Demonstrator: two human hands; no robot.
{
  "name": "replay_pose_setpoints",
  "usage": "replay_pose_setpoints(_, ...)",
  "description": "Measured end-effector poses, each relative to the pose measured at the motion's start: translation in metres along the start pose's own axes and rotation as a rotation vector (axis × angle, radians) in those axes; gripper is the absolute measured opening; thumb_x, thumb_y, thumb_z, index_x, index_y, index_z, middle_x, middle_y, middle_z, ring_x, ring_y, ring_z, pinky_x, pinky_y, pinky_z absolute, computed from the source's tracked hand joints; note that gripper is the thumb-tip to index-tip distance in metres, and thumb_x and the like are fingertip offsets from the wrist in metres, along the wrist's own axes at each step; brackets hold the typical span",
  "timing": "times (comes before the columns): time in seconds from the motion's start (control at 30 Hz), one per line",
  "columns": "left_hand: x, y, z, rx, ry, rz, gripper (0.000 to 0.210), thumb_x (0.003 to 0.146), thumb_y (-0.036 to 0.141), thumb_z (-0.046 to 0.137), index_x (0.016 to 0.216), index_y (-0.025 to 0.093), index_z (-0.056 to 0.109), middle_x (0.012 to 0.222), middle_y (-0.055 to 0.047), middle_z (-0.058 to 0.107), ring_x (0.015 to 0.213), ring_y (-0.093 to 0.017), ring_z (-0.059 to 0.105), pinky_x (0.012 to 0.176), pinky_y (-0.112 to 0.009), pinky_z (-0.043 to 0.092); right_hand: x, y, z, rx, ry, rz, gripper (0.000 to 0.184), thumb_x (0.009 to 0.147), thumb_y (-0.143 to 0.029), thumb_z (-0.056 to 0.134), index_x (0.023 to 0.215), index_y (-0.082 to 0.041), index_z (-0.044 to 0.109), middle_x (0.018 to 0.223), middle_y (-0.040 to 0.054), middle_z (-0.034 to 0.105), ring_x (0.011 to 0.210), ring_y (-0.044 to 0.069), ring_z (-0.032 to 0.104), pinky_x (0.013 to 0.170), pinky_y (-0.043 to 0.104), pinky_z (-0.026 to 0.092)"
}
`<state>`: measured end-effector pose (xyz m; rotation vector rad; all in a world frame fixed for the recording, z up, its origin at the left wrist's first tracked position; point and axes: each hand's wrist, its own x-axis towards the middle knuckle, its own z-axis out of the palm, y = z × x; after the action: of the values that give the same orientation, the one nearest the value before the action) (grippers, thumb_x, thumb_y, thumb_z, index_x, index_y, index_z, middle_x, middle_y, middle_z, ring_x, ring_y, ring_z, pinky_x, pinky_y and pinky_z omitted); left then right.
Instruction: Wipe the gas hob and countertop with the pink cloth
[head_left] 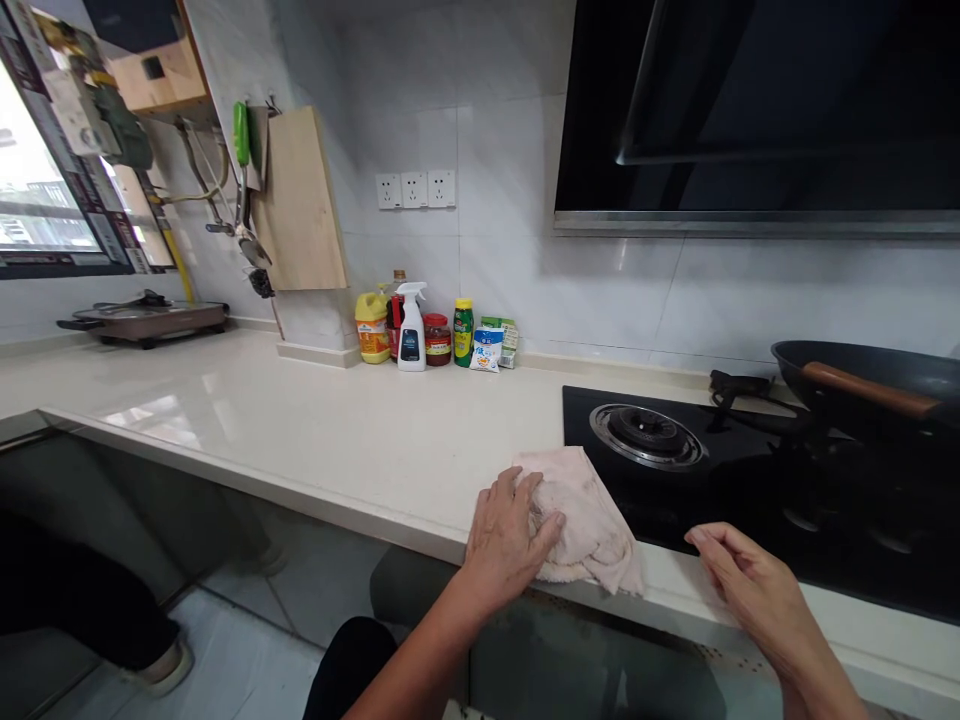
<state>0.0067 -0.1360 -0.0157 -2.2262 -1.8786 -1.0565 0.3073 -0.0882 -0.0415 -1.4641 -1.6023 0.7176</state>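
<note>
A pale pink cloth lies folded at the counter's front edge, overlapping the near left corner of the black gas stove. My left hand rests on the cloth's left part, fingers and thumb spread, not gripped round it. To the right, my right hand hovers by the stove's front edge, apart from the cloth. Its thumb and fingers are drawn together, and nothing shows between them. The left burner carries no pan and sits behind the cloth.
A dark wok with a wooden handle stands on the stove's right side. Against the wall are a white spray bottle, a yellow jug, a red-lidded jar and packets. A flat electric pan sits far left. The range hood overhangs.
</note>
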Motion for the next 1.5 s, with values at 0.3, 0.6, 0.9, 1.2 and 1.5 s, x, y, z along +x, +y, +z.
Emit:
replay_pose_setpoints(0.3,0.001,0.001,-0.002,0.033,0.005,0.041,0.061,0.088,0.045,0.067,0.143,0.026,0.048,0.158,-0.015,0.032,0.144,-0.036,0.032,0.110,-0.058,0.035,0.000,-0.002,-0.001,0.097,-0.027,0.004,0.045,0.087,-0.064,0.053,0.083,-0.022,0.069,0.059,-0.0030,0.043,0.056,0.013,0.041,0.050,0.024,0.031)
replay_pose_setpoints(0.6,0.018,0.005,-0.016,0.191,-0.196,0.296,0.079,0.082,0.071,0.065,0.139,0.018,0.053,0.120,-0.016,0.065,0.109,-0.033,0.060,0.099,-0.052,0.041,0.000,-0.011,-0.001,0.040,-0.076,-0.005,0.046,0.088,-0.064,0.049,0.081,-0.023,0.067,0.058,-0.0035,0.045,0.056,0.013,0.042,0.050,0.024,0.033)
replay_pose_setpoints(0.9,0.041,0.030,0.010,0.269,-0.234,0.216,0.072,0.078,0.072,0.067,0.135,0.027,0.058,0.115,-0.013,0.055,0.105,-0.034,0.053,0.086,-0.047,0.048,0.001,-0.012,0.002,-0.024,-0.035,-0.094,0.043,0.089,-0.061,0.048,0.080,-0.023,0.066,0.061,-0.0027,0.054,0.059,0.014,0.048,0.052,0.024,0.034)
replay_pose_setpoints(1.2,0.103,0.034,0.056,0.298,-0.231,-0.033,0.061,0.090,0.069,0.052,0.135,0.026,0.056,0.128,-0.016,0.050,0.117,-0.039,0.047,0.092,-0.055,0.045,-0.001,-0.013,0.004,-0.057,-0.010,-0.124,0.043,0.091,-0.060,0.046,0.078,-0.023,0.064,0.063,-0.0025,0.056,0.061,0.014,0.049,0.055,0.024,0.035)
replay_pose_setpoints(1.5,0.169,0.021,0.080,0.269,-0.330,-0.168,0.064,0.092,0.070,0.044,0.146,0.037,0.044,0.140,-0.014,0.044,0.125,-0.040,0.045,0.098,-0.058,0.040,-0.002,-0.017,0.004,-0.130,-0.019,-0.126,0.046,0.094,-0.062,0.040,0.076,-0.024,0.059,0.064,-0.0025,0.055,0.062,0.015,0.050,0.056,0.025,0.035)
